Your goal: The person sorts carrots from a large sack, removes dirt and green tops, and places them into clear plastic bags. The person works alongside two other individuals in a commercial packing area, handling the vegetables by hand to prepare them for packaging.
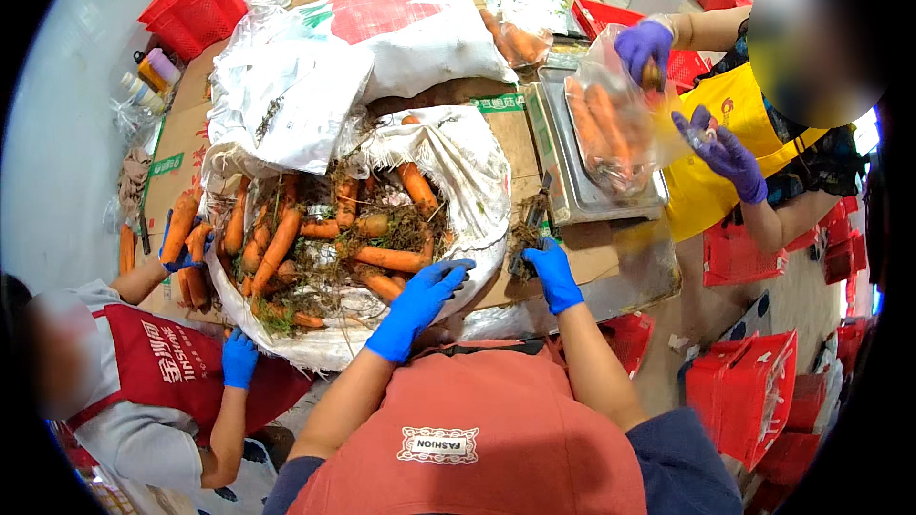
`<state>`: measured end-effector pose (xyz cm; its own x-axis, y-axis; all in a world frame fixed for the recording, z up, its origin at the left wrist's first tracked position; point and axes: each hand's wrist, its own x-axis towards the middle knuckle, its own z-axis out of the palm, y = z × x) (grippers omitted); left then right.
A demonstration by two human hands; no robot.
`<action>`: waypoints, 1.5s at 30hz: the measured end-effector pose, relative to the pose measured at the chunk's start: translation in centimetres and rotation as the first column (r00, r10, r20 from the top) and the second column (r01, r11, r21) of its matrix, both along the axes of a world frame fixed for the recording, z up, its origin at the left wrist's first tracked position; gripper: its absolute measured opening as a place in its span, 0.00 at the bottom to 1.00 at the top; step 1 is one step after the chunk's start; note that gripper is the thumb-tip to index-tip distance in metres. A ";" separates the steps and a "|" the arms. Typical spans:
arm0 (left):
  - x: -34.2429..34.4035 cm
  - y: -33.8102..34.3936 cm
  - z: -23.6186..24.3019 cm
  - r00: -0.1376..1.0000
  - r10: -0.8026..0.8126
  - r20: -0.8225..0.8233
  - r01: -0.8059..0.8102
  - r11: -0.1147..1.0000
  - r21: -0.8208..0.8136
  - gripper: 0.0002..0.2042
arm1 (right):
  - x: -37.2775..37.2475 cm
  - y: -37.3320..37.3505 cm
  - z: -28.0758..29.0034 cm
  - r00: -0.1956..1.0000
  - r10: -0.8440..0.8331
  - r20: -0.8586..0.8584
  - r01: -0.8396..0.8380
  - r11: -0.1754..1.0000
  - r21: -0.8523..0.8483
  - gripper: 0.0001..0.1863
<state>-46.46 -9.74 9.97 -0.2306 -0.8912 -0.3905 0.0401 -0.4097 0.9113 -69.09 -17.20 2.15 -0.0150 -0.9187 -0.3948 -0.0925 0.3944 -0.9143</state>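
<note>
Left hand (pixel 418 309), fingers loosely extended; nearest carrot (pixel 378 282) just leftward, long axis slanting toward it; right hand (pixel 555 277) farther, at dark clump (pixel 522 237), grip unclear.

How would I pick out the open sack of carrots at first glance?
Start at the cardboard-covered table. By the wearer's left hand lies a big white sack. Its open mouth shows loose carrots and tangled greens, unlike the red-printed white sack behind.
</note>
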 end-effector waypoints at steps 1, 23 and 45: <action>-1.1 -0.8 -0.2 0.999 -0.034 0.024 0.034 0.999 0.011 0.22 | 0.1 0.5 1.2 0.999 -0.020 0.026 0.021 0.999 -0.026 0.16; 11.5 10.8 -1.1 0.713 0.520 -0.470 -0.370 0.849 0.379 0.24 | 13.3 -3.7 11.4 0.658 0.389 0.645 -0.212 0.917 -0.338 0.07; 6.2 9.4 -0.9 0.627 0.718 -0.303 -0.749 0.662 0.021 0.13 | 14.9 3.9 11.1 0.477 0.714 0.513 -0.747 0.637 -0.192 0.23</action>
<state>-40.26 -0.34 9.10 0.4389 -0.8394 -0.3205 0.5284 -0.0473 0.8477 -54.15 -13.33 13.28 0.8619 -0.4806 -0.1616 0.0856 0.4520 -0.8879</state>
